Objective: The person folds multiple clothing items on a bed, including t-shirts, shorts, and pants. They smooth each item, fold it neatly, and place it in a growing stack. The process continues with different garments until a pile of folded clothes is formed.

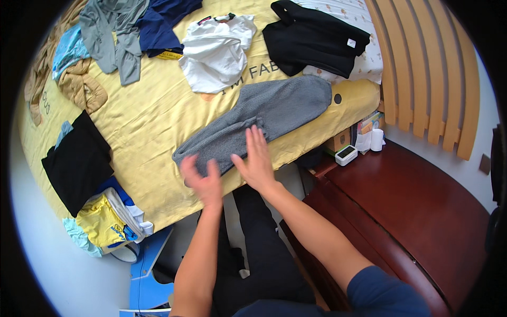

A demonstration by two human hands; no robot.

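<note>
A grey ribbed knit garment lies partly folded along the near edge of a bed with a yellow sheet. A sleeve-like part is turned inward across its middle. My right hand rests flat on the folded part, fingers extended, near the cuff. At the garment's left end, my left hand has its fingers spread and is slightly blurred; whether it touches the cloth I cannot tell. Neither hand grips anything.
Behind the knit lie a white T-shirt and a black garment. Folded clothes, including a black one and a yellow one, are piled at left. A dark red wooden desk and slatted headboard stand at right.
</note>
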